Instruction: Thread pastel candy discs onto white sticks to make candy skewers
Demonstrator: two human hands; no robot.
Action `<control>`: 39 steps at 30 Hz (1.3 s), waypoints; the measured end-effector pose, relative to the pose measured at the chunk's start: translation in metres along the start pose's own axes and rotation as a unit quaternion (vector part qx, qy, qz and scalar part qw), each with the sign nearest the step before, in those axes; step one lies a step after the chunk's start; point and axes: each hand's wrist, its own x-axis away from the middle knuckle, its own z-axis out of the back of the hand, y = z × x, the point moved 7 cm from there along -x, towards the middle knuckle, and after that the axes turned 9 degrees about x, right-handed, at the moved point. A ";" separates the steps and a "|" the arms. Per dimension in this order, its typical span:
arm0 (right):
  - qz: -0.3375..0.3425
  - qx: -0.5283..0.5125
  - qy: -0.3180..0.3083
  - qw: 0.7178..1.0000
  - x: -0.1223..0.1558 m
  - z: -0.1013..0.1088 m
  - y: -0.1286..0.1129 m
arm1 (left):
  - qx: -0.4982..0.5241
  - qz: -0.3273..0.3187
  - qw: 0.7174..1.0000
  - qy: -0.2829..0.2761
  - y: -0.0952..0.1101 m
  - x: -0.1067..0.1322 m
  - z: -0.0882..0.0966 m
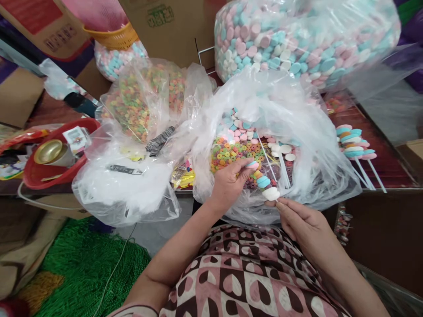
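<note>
Left grip (pixel 230 181) pinched tight on pink-blue marshmallow (pixel 252 164) — right grip (pixel 300 220) pinching candy skewer (pixel 263 182) by near end, above open plastic bag (pixel 325 169).

the open bag (pixel 322 174) admits a hand through its mouth, from above, between bunched plastic walls. across its near side, the left hand (pixel 229 178), the right hand (pixel 299 220) and the skewer (pixel 271 193) spanning them bar the way; white sticks (pixel 286 171) slant across the interior. behind, the big bag (pixel 304 48) blocks reach; leftward, the cereal bag (pixel 132 105) and white bag (pixel 128 193) crowd in. rightward, past the made-up skewers (pixel 355 143), a strip of tabletop (pixel 393 163) offers passage.
</note>
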 end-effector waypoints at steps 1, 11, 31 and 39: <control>-0.001 -0.008 0.003 1.000 0.001 0.000 -0.002 | -0.022 -0.021 1.000 0.000 0.003 0.001 -0.001; 0.019 -0.083 0.021 0.996 -0.012 -0.017 -0.005 | -0.024 -0.041 0.999 -0.016 0.012 0.005 -0.004; 0.169 0.013 0.196 0.966 0.009 0.062 -0.043 | 0.016 -0.015 1.000 0.002 0.017 0.005 0.006; 0.102 0.333 0.369 0.861 -0.037 0.172 -0.059 | -0.022 -0.027 0.999 0.008 0.010 0.003 0.012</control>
